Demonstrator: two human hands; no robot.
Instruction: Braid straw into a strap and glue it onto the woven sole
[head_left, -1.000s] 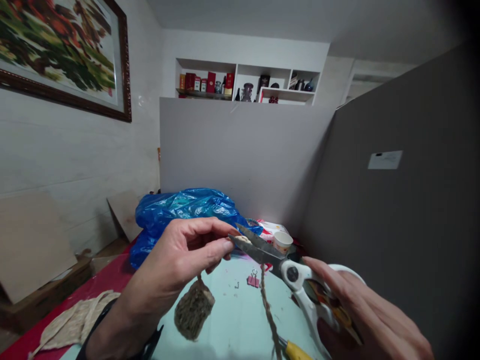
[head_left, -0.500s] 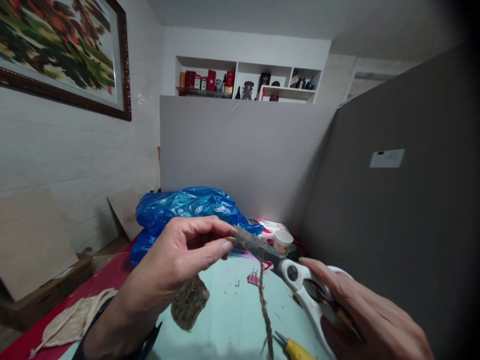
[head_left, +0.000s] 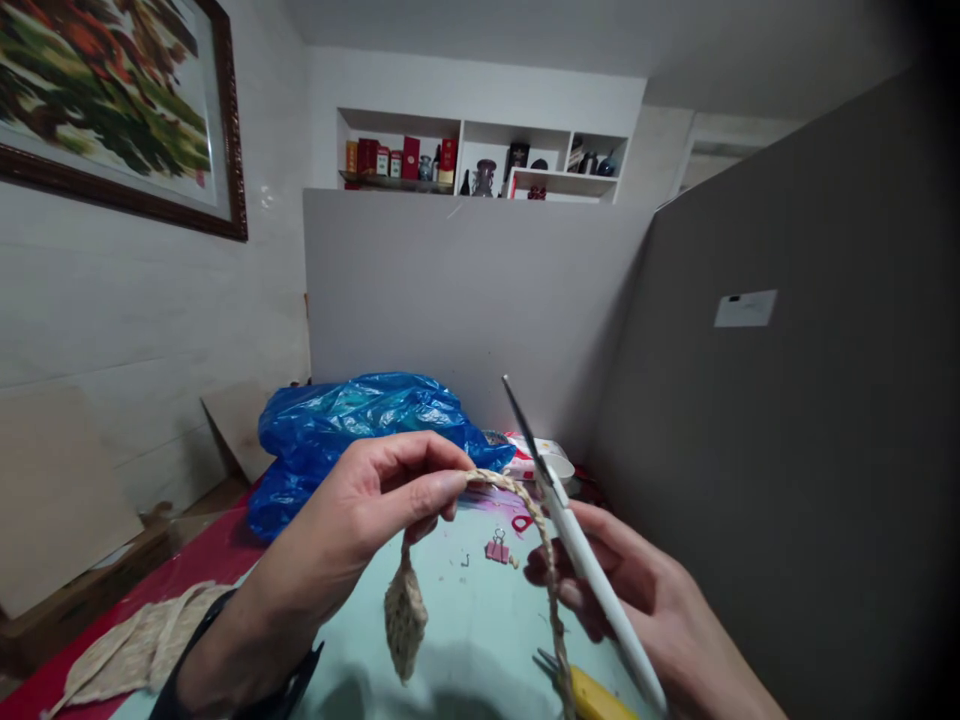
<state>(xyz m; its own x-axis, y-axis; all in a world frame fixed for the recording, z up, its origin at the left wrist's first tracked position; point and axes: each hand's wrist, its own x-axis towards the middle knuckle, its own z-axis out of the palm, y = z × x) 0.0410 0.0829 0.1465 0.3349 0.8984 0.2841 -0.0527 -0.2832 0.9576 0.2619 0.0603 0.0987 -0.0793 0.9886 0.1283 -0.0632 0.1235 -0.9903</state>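
Blue plastic bag (head_left: 360, 415) before a grey panel (head_left: 457, 280)
Framed painting (head_left: 124, 110) at left; boxes (head_left: 411, 158), vases (head_left: 484, 178) on white shelves (head_left: 577, 178).

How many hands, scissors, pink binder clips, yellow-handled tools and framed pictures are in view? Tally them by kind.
Hands: 2 (left hand, right hand)
Scissors: 1 pair
Pink binder clip: 1
Yellow-handled tool: 1
Framed picture: 1
Total: 6

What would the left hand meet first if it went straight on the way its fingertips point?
Past the braided cord it pinches, the left hand would probably meet the scissors in the right hand first, near where blade joins handle. Depth is unclear, so it could miss them.
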